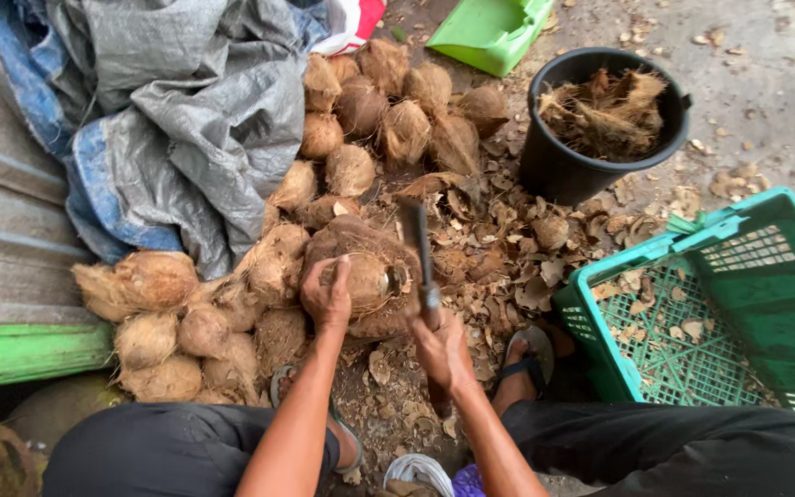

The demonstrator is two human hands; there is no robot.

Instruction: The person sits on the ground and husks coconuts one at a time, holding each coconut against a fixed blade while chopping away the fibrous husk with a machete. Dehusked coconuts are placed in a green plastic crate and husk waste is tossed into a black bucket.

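Note:
My left hand (326, 296) grips a brown husked coconut (366, 276) that rests on a fibrous husk block on the ground between my knees. Just right of it, my right hand (441, 348) holds a cleaver (416, 241) by the handle. Its dark blade points away from me and stands over the right side of the coconut.
A pile of husked coconuts (388, 110) runs from top centre down to the left, beside a grey and blue tarp (177, 101). A black bucket (563, 170) holds husk fibre. A green plastic crate (738, 304) sits at right, a green dustpan (489, 32) at top. Husk scraps litter the ground.

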